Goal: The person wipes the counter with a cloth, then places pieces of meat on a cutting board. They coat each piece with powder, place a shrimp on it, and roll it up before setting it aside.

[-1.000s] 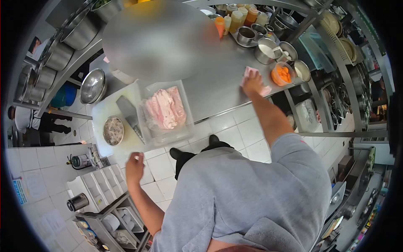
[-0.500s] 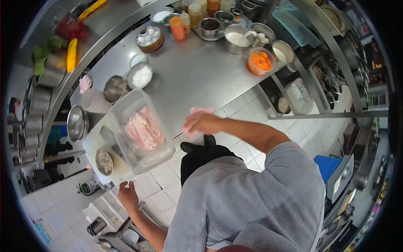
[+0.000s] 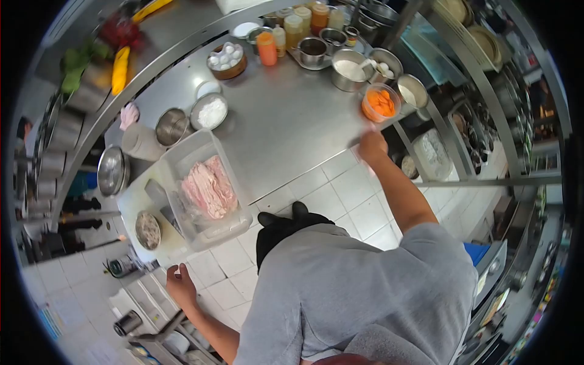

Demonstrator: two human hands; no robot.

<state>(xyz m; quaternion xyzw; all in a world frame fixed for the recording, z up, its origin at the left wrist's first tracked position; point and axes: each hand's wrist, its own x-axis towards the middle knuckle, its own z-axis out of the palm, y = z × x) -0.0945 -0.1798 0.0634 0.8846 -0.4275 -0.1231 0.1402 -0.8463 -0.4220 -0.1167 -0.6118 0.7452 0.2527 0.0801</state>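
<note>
My right hand (image 3: 372, 146) is at the front edge of the steel table, below a clear tub of orange pieces (image 3: 381, 103). It is closed round a pink cloth (image 3: 371, 169), mostly hidden by the fingers and blurred. My left hand (image 3: 180, 285) hangs in the air past the near end of the white cutting board (image 3: 135, 196), fingers loosely bent and apart, with nothing visible in them. Nearest to it are a metal bowl of greyish food (image 3: 148, 231) and a clear plastic bin (image 3: 238, 226) with pale pink raw meat (image 3: 210, 187) inside.
On the steel table (image 3: 286, 134) stand a bowl of white powder (image 3: 212, 113), an empty metal bowl (image 3: 172, 126), a basket of eggs (image 3: 227, 62), an orange squeeze bottle (image 3: 266, 48) and several pots. Another pink cloth (image 3: 129, 115) lies at the left. Open shelves (image 3: 426, 149) are at the right.
My right hand has swung right along the table's front edge, from beside the bin to below the tub of orange pieces, carrying the pink cloth. My left hand has barely moved.
</note>
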